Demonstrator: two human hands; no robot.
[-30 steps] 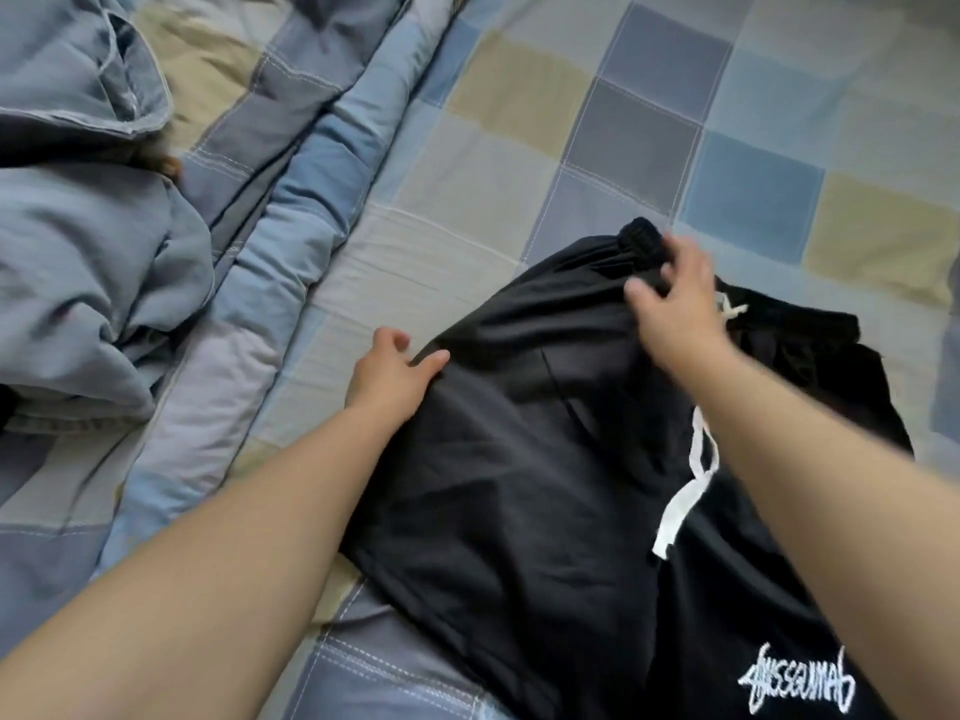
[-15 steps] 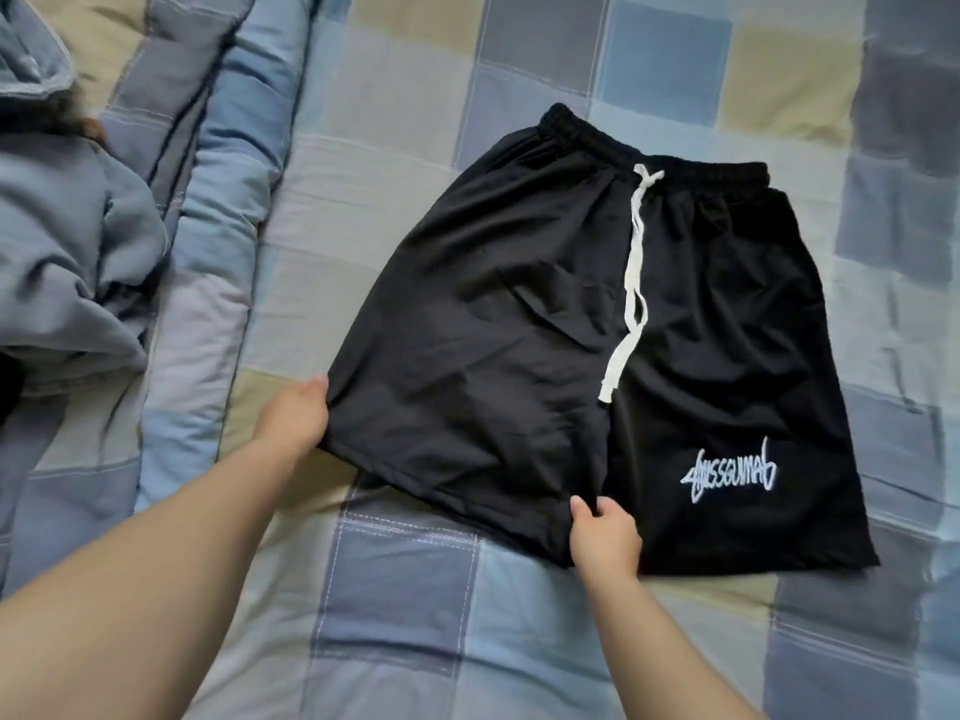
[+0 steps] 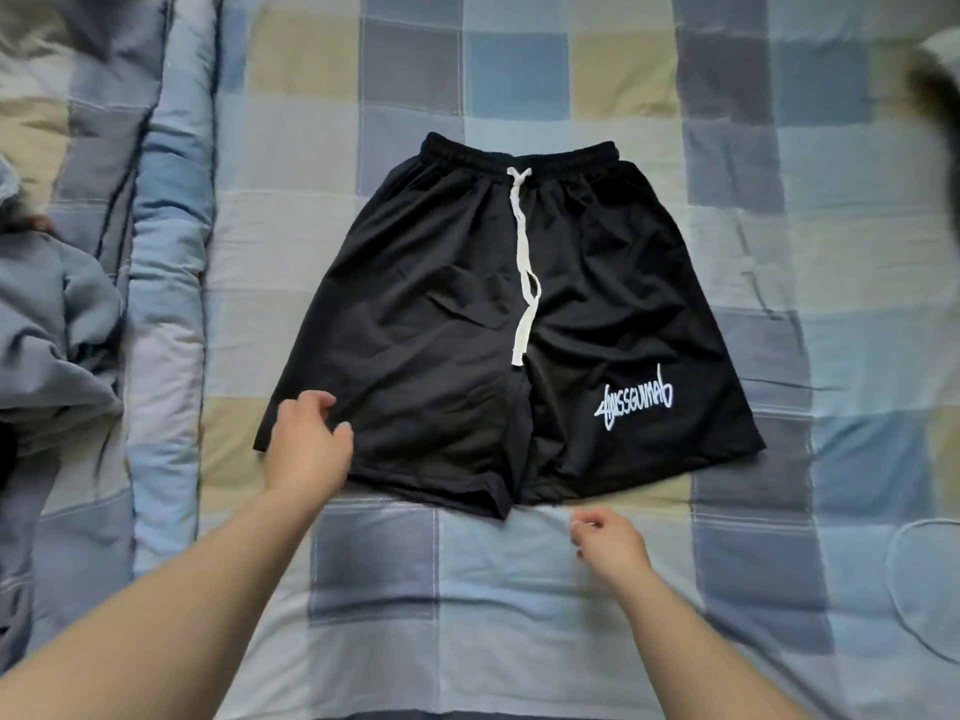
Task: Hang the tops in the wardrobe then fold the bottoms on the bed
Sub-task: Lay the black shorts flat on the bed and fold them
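Black shorts (image 3: 441, 314) lie spread flat, front up, on the checked bedspread (image 3: 519, 589), waistband away from me. A white drawstring (image 3: 522, 272) runs down the middle, and white lettering (image 3: 636, 405) marks the right leg. My left hand (image 3: 306, 449) sits on the lower left corner of the left leg, thumb and fingers curled round the fabric at the hem. Just below the hem of the right leg, my right hand (image 3: 608, 537) hovers over the bedspread with loosely curled fingers, holding nothing and not touching the shorts.
A crumpled grey-blue garment (image 3: 52, 330) lies at the left edge, beside a raised fold of the quilt (image 3: 166, 262). A blurred dark furry shape (image 3: 935, 101) shows at the top right. A pale blue rounded piece (image 3: 930, 589) lies at the lower right.
The shorts now lie straighter and flatter. My right hand has let go of the middle hem and drawn back toward me. My left hand has moved onto the left leg's corner.
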